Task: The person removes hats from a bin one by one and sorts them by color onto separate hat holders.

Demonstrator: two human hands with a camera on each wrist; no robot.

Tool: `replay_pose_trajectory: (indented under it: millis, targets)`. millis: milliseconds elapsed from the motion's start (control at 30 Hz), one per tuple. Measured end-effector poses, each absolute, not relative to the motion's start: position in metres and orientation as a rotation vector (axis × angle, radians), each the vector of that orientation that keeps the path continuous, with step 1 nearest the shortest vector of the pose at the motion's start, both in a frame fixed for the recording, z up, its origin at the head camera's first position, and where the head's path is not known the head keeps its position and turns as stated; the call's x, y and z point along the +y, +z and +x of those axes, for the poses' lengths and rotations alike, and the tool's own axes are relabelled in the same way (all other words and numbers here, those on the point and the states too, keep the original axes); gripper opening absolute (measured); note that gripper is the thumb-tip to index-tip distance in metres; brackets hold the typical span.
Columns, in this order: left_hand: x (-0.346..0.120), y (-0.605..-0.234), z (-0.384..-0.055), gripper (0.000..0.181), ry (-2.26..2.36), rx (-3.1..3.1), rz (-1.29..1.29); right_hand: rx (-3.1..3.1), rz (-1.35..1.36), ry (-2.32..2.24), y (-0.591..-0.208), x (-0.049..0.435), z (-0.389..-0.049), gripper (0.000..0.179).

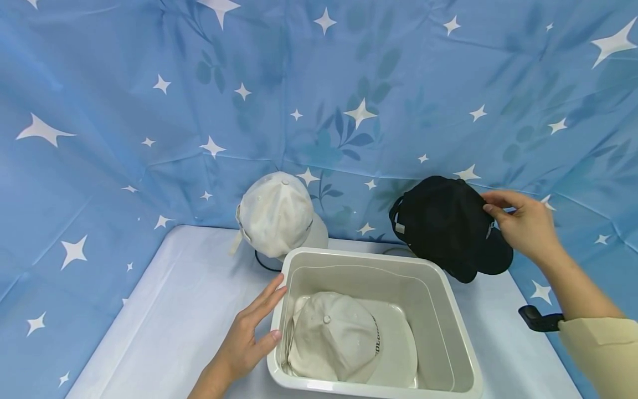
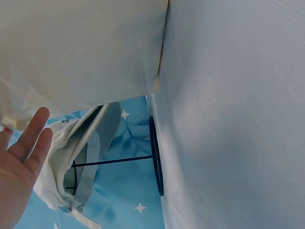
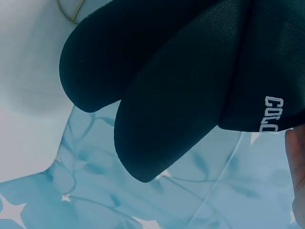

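My right hand [image 1: 525, 224] pinches the side of a black baseball cap [image 1: 438, 221] between thumb and fingers, at the back right. White letters [image 3: 271, 114] mark the cap's front in the right wrist view. Two black brim-like lobes show there; I cannot tell whether a second cap lies beneath. My left hand [image 1: 244, 330] rests with spread, fairly straight fingers against the left rim of a beige plastic bin [image 1: 369, 257]. Inside the bin, on its left side, a pale beige baseball cap [image 1: 331, 332] sits crown up with dark lettering along its front.
A white baseball cap [image 1: 279, 213] hangs on a thin black wire stand [image 2: 155, 157] behind the bin's left corner. A gold wire piece [image 3: 71, 12] shows near the black cap. The white table [image 1: 149, 310] meets a blue star-patterned curtain [image 1: 259, 122] behind and at both sides.
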State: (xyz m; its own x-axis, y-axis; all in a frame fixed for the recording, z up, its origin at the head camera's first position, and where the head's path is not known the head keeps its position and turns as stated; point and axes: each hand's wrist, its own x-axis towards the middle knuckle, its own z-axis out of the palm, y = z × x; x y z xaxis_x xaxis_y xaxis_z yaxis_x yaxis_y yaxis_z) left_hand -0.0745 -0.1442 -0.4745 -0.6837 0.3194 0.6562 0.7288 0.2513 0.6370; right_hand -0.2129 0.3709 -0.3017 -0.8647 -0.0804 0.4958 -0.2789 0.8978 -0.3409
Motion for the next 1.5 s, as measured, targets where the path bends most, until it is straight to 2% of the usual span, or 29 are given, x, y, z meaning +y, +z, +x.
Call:
replay_pose_trajectory:
  millis: [1500]
  targets:
    - [-0.145,-0.475,-0.074,0.067,-1.415,-2.135,-0.954,-2.577,0.202,0.656,-0.341,0.374,-0.212,0.024]
